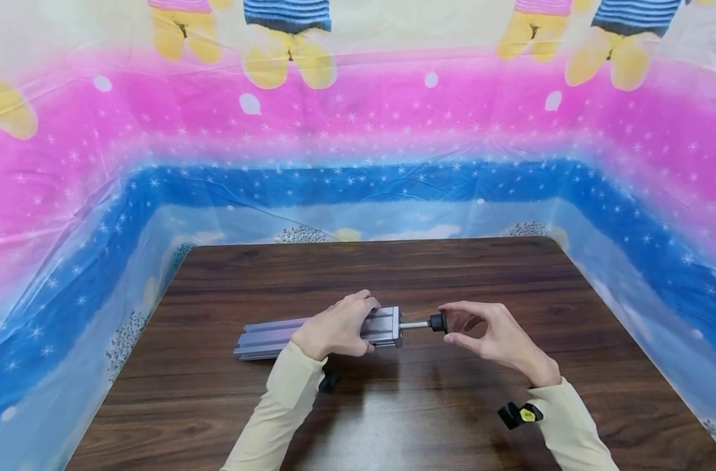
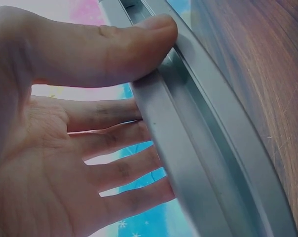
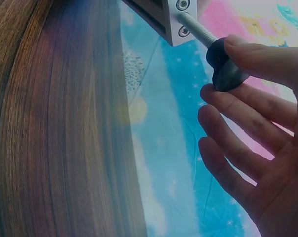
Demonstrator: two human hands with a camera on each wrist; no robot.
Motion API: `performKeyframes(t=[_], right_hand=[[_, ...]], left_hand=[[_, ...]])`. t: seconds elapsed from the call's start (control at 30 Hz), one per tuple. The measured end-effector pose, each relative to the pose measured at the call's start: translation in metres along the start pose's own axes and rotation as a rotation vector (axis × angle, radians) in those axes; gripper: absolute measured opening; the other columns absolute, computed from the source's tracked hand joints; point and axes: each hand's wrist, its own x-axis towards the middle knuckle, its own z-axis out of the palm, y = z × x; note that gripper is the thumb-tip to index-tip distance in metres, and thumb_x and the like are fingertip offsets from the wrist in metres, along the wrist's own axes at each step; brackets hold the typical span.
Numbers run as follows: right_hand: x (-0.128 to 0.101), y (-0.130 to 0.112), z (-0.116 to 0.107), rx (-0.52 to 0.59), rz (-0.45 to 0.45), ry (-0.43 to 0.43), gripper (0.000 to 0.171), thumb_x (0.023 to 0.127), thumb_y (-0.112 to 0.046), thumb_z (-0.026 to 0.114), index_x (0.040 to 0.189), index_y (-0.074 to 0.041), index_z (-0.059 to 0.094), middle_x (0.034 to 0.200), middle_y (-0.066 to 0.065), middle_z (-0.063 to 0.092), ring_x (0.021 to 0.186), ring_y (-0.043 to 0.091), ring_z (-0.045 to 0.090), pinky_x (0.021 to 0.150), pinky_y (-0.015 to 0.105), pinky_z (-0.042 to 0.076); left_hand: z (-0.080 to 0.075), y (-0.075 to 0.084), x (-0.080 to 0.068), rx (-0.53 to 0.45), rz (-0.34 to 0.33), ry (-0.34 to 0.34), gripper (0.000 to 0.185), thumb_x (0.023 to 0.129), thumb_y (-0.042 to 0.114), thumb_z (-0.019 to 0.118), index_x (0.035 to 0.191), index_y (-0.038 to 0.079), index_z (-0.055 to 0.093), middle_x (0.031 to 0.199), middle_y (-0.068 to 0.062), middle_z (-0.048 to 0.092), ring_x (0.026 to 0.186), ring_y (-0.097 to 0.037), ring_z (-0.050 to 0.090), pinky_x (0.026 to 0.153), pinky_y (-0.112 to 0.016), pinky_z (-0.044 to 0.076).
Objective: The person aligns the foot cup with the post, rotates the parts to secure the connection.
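Observation:
A silver-grey slotted aluminium profile [image 1: 264, 340] lies lengthwise above the middle of the table. My left hand [image 1: 339, 326] grips it near its right end, thumb on the near side and fingers over the far side; the left wrist view shows the thumb along a slot. From the end plate [image 1: 397, 326], fastened with screws, a threaded rod [image 1: 415, 325] sticks out to the right. It carries a black levelling foot [image 3: 229, 69]. My right hand [image 1: 499, 335] pinches this foot at its rim between thumb and fingertips, the other fingers loosely bent below.
The dark wood-grain table [image 1: 452, 275] has rounded far corners. A patterned pink and blue curtain [image 1: 364, 183] hangs round its back and sides. Black wrist devices sit under the left cuff and at the right cuff [image 1: 514, 415].

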Motion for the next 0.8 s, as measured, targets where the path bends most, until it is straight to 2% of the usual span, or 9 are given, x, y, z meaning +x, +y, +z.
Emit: performKeyframes(t=[0.3, 0.57, 0.8], right_hand=[[0.0004, -0.0022, 0.0013, -0.005, 0.057, 0.001, 0.029, 0.092, -0.023, 0.075, 0.118, -0.011, 0.072, 0.09, -0.009, 0.074, 0.078, 0.001, 0.066, 0.071, 0.027, 0.056], [0.0025, -0.0035, 0.0041, 0.045, 0.131, -0.013, 0.016, 0.096, -0.03, 0.07, 0.103, -0.017, 0.076, 0.084, -0.002, 0.075, 0.073, 0.009, 0.068, 0.064, 0.027, 0.056], [0.0049, -0.0029, 0.0073, 0.043, 0.161, -0.021, 0.018, 0.099, -0.032, 0.064, 0.094, -0.019, 0.076, 0.072, -0.013, 0.069, 0.061, 0.005, 0.064, 0.057, 0.026, 0.051]], left_hand=[[-0.0016, 0.0015, 0.0017, 0.007, 0.012, -0.002, 0.06, 0.074, 0.011, 0.085, 0.126, -0.005, 0.061, 0.11, -0.011, 0.058, 0.084, -0.017, 0.052, 0.075, -0.031, 0.048], [-0.0019, 0.0013, 0.0014, 0.008, 0.006, -0.004, 0.06, 0.074, 0.011, 0.085, 0.127, -0.005, 0.061, 0.114, -0.013, 0.059, 0.085, -0.018, 0.053, 0.075, -0.031, 0.048], [-0.0026, 0.0022, -0.0007, 0.003, -0.006, -0.011, 0.061, 0.074, 0.011, 0.085, 0.128, -0.005, 0.06, 0.115, -0.013, 0.059, 0.085, -0.018, 0.053, 0.076, -0.032, 0.049]])
